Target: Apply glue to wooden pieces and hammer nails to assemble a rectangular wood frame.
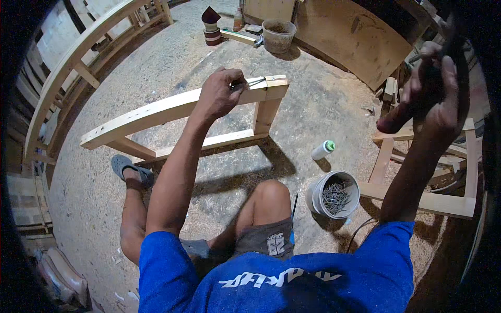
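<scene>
My left hand (223,93) is closed over the top rail of a pale wooden frame (151,117). Its fingers pinch a thin dark nail (257,82), which points toward the joint at the frame's right end. Raised high on the right, my right hand (438,99) grips a hammer (394,120) by its reddish-brown handle. The hammer's upper part is lost in shadow. A white bucket (313,195) of loose nails (336,198) stands by my right knee. Just beyond it is a white bottle (321,151) with a green cap.
Another wooden frame (443,203) lies at the right, below my raised arm. A long curved wooden frame (73,52) runs along the left. Toward the back stand a dusty tub (279,36) and a dark red-and-white object (211,26). Sawdust covers the floor (329,94).
</scene>
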{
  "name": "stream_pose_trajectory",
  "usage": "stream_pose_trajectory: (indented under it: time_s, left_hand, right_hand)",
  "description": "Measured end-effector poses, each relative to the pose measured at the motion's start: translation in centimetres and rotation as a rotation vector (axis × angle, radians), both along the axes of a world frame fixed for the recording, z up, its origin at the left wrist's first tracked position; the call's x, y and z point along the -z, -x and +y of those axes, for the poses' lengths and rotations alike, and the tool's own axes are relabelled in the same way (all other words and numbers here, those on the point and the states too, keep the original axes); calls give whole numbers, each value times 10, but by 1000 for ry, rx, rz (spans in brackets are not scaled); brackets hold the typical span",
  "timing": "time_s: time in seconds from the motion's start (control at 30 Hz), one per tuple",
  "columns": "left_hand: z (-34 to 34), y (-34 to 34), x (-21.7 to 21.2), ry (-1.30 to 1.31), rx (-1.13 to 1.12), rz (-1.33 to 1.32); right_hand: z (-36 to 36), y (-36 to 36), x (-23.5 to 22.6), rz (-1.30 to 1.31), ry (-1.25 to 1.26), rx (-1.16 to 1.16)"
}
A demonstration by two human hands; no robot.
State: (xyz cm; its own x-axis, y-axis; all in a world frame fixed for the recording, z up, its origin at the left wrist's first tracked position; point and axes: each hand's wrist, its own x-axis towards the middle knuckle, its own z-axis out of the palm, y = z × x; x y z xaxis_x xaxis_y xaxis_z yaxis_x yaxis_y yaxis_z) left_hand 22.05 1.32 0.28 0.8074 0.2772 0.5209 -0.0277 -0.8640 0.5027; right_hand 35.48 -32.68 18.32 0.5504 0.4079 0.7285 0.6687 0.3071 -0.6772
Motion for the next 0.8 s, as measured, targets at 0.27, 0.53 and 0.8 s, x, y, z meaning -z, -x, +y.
stream_pose_trajectory:
  time_s: [0.27,0.53,0.8]
  left_hand:
    - [2,-1,3,9,14,-7]
    - [-8,-4,-1,70,-78,10]
    - [-21,-18,-1,-18,-72,-19]
  right_hand:
    - [72,24,74,-252,782,257]
    - [24,8,94,26,627,50]
    - [10,32,57,268,427,94]
